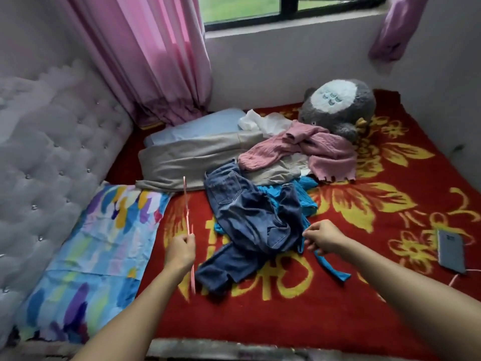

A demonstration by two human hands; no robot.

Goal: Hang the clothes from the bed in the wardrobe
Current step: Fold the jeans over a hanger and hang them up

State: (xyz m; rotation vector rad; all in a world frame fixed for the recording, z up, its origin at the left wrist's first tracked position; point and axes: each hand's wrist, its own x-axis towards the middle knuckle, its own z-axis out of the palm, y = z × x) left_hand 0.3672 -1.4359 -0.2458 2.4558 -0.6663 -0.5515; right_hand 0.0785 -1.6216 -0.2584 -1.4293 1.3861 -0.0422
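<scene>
Left hand [181, 250] grips thin pink plastic hanger [187, 207]; right hand [322, 238] pinches turquoise cloth garment [308, 199] — under blue denim jeans [250, 212].

I see the bed [260, 346] under a red flowered blanket [338, 295]: clothes [250, 217] heaped mid-bed, a patterned pillow [99, 243] near left, a plush toy [338, 108] far right, a phone [450, 254] at right.

pink curtain [156, 61] beside window [260, 11], tufted grey headboard [52, 142].
</scene>
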